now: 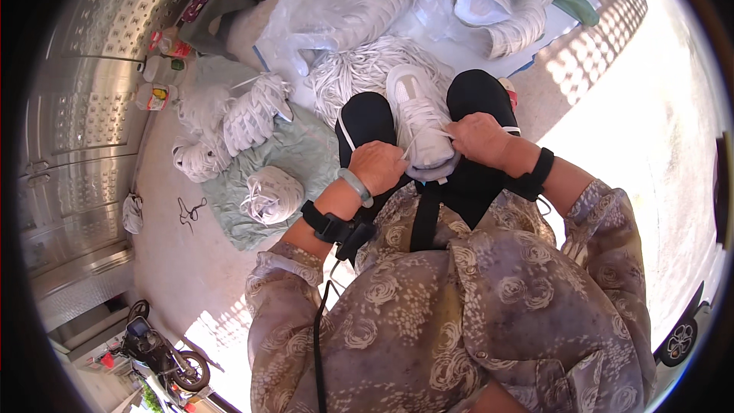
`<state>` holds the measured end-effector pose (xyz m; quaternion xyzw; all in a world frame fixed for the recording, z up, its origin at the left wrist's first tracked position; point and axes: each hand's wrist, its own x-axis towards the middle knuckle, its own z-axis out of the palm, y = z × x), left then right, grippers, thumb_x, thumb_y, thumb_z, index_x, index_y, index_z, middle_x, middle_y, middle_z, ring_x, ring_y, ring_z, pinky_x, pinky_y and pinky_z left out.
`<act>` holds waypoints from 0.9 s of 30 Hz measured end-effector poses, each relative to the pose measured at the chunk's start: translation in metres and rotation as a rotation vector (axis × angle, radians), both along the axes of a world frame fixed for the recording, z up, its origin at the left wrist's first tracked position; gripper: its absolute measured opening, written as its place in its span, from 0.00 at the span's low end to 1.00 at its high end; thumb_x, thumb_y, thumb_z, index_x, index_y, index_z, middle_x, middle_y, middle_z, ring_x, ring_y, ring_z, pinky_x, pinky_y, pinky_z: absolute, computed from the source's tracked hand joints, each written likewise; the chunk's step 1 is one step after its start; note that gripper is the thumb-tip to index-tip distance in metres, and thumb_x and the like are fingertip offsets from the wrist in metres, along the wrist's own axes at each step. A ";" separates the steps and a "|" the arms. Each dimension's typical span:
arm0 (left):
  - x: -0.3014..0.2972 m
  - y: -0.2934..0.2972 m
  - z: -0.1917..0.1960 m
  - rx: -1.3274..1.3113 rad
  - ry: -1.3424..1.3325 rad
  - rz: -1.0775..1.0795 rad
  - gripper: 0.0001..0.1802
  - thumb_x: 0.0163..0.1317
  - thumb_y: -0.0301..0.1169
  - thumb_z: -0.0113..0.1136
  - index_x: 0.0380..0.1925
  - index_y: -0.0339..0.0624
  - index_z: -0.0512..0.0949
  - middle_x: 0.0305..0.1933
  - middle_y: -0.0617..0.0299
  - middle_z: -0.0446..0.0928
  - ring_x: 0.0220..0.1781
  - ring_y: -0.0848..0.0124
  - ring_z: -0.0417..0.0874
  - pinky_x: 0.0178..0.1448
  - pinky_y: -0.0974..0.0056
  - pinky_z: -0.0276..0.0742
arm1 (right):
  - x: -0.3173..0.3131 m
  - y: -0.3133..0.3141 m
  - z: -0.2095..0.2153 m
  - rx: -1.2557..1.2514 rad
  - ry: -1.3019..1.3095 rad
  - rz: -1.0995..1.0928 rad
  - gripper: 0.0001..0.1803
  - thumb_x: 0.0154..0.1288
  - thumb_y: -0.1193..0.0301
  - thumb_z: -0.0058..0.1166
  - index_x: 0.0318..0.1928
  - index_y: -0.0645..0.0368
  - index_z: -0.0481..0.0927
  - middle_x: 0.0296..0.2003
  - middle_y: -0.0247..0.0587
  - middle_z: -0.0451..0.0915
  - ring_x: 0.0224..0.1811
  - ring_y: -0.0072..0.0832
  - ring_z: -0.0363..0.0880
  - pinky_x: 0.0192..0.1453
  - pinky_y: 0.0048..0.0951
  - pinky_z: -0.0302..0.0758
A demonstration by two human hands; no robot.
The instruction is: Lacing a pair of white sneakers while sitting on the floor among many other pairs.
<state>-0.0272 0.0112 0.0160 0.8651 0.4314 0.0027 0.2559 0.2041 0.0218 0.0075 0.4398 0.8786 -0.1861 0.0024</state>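
On the lap: white mesh lace-up sneaker (419, 118), between the knees.
Left hand (377, 167): closed, pinching thin white shoelace (413, 140).
Right hand (479, 138): closed on the lace's other end.
Floor: heaped white sneakers (256, 113) on pale green cloth (302, 154).

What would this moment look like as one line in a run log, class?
left hand: pinching lace | right hand: pulling lace | white shoe: on lap between knees | pile of laces: on ground ahead

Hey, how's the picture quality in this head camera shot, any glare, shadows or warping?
Head view: harsh sunlight blows out the ground at right; the white shoe between left hand and right hand lies in shade, fairly sharp; fisheye bends the metal door; corners are black.
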 end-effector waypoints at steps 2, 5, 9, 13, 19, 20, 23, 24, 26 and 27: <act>-0.014 0.001 0.005 0.007 -0.110 0.010 0.13 0.54 0.35 0.53 0.17 0.39 0.72 0.17 0.50 0.70 0.23 0.51 0.73 0.28 0.52 0.67 | 0.002 -0.003 0.001 -0.080 -0.013 -0.061 0.06 0.47 0.72 0.50 0.26 0.60 0.77 0.26 0.48 0.79 0.34 0.41 0.79 0.39 0.37 0.75; -0.027 0.000 0.011 -0.089 -0.237 0.202 0.10 0.55 0.32 0.55 0.19 0.40 0.72 0.15 0.52 0.66 0.19 0.56 0.70 0.25 0.60 0.65 | 0.008 -0.006 0.001 -0.065 0.109 -0.095 0.05 0.48 0.71 0.50 0.26 0.60 0.75 0.25 0.48 0.78 0.33 0.44 0.78 0.40 0.40 0.74; -0.027 -0.006 0.019 0.004 -0.195 0.250 0.08 0.55 0.31 0.55 0.21 0.41 0.73 0.16 0.54 0.68 0.19 0.57 0.72 0.25 0.59 0.66 | 0.016 -0.006 -0.002 -0.066 0.402 -0.124 0.06 0.51 0.69 0.49 0.28 0.58 0.74 0.24 0.46 0.77 0.33 0.44 0.76 0.38 0.41 0.72; -0.017 -0.006 0.032 0.359 -0.245 0.171 0.04 0.52 0.30 0.57 0.22 0.44 0.75 0.17 0.60 0.69 0.20 0.61 0.72 0.26 0.60 0.64 | 0.016 0.004 -0.001 -0.070 0.535 -0.215 0.08 0.55 0.67 0.47 0.31 0.57 0.74 0.25 0.45 0.76 0.34 0.44 0.75 0.37 0.40 0.70; 0.000 0.004 0.051 0.680 -0.144 -0.040 0.04 0.44 0.27 0.60 0.22 0.46 0.75 0.15 0.65 0.63 0.20 0.67 0.69 0.31 0.64 0.61 | -0.020 0.030 -0.004 -0.057 0.702 -0.185 0.10 0.59 0.65 0.44 0.30 0.57 0.75 0.24 0.46 0.76 0.33 0.44 0.75 0.38 0.40 0.70; 0.002 0.006 0.051 0.727 -0.176 -0.076 0.05 0.43 0.27 0.61 0.22 0.46 0.75 0.15 0.66 0.61 0.20 0.68 0.68 0.31 0.65 0.61 | -0.027 0.031 -0.004 -0.060 0.703 -0.186 0.10 0.59 0.65 0.44 0.30 0.57 0.75 0.24 0.46 0.76 0.33 0.44 0.75 0.38 0.40 0.70; 0.004 0.010 0.052 0.793 -0.198 -0.092 0.06 0.42 0.26 0.61 0.21 0.46 0.74 0.15 0.67 0.61 0.19 0.69 0.68 0.31 0.65 0.61 | -0.045 0.033 -0.004 -0.211 0.674 -0.070 0.10 0.62 0.67 0.45 0.37 0.59 0.75 0.27 0.46 0.76 0.32 0.43 0.75 0.37 0.35 0.70; 0.003 0.010 0.051 0.790 -0.189 -0.093 0.06 0.42 0.26 0.61 0.21 0.46 0.74 0.15 0.67 0.61 0.19 0.69 0.68 0.31 0.65 0.61 | -0.049 0.033 -0.004 -0.203 0.681 -0.033 0.10 0.62 0.67 0.45 0.37 0.60 0.75 0.28 0.47 0.76 0.32 0.42 0.75 0.37 0.35 0.70; 0.000 0.010 0.047 0.763 -0.163 -0.041 0.05 0.43 0.27 0.61 0.21 0.46 0.73 0.15 0.66 0.62 0.19 0.68 0.68 0.31 0.64 0.61 | -0.049 0.032 -0.003 -0.198 0.682 0.007 0.11 0.62 0.66 0.45 0.37 0.61 0.74 0.28 0.47 0.76 0.33 0.42 0.75 0.36 0.34 0.71; -0.004 0.010 0.045 0.772 -0.166 -0.038 0.05 0.43 0.27 0.61 0.21 0.46 0.73 0.15 0.66 0.62 0.19 0.68 0.68 0.31 0.64 0.61 | -0.045 0.031 -0.002 -0.101 0.726 -0.089 0.11 0.60 0.67 0.47 0.37 0.61 0.74 0.29 0.47 0.76 0.33 0.42 0.75 0.36 0.35 0.71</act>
